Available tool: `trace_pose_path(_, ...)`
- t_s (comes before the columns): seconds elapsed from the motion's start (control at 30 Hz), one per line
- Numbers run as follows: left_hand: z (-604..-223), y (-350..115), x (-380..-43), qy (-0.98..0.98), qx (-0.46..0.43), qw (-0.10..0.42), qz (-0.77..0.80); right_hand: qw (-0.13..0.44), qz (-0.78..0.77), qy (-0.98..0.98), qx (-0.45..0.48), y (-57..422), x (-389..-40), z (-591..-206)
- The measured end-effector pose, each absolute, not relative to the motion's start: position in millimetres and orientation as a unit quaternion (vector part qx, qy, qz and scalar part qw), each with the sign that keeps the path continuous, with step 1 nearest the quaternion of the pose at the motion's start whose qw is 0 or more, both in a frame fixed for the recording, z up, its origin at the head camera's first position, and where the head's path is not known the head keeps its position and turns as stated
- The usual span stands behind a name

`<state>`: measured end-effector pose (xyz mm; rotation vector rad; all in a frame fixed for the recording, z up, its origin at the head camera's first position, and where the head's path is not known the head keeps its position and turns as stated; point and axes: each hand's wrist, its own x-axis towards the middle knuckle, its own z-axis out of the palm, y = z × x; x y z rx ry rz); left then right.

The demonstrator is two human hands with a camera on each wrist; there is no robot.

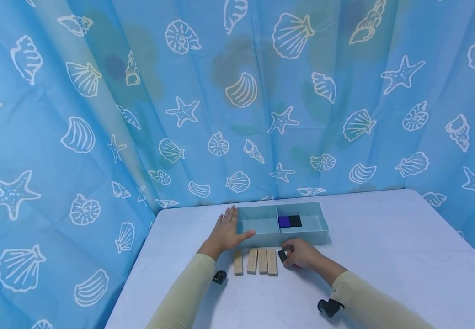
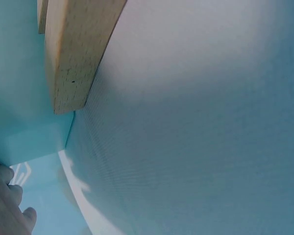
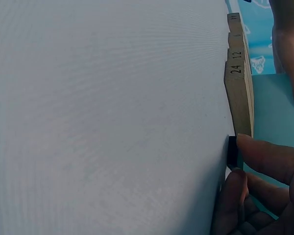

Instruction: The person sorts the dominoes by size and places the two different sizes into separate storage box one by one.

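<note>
A light blue-green box (image 1: 303, 238) with two compartments stands on the table. My left hand (image 1: 226, 230) rests on its left end, fingers extended along the end wall and thumb over the front rim. In front of the box, my right hand (image 1: 301, 253) pinches a small black block (image 1: 282, 256) between thumb and fingers, low over the tabletop. Left of that block lie several wooden blocks (image 1: 272, 262) in a row, the leftmost set slightly apart. Numbers show on the ends of the wooden blocks (image 3: 235, 71) in the right wrist view.
The box's right compartment holds a purple block (image 1: 284, 221) and a black piece (image 1: 295, 221) side by side against the divider. A white cloth covers the table (image 1: 381, 237). Behind and beside it hangs a blue curtain (image 1: 204, 119) with shell prints.
</note>
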<state>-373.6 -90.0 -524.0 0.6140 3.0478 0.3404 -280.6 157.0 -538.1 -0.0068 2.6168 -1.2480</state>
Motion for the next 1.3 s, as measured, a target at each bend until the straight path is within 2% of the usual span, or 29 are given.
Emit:
trace_pose_path(0.67,-521.8,-88.6,-371.2,0.974,0.195,0.012,0.113,0.068,-0.378,0.923,-0.010,155.9,-275.4,-541.8)
trace_pose_path(1.3,-523.6,-88.5,-371.7,0.975,0.193,0.005,0.111,0.042,-0.384,0.922,-0.017,156.2,-265.7,-543.1)
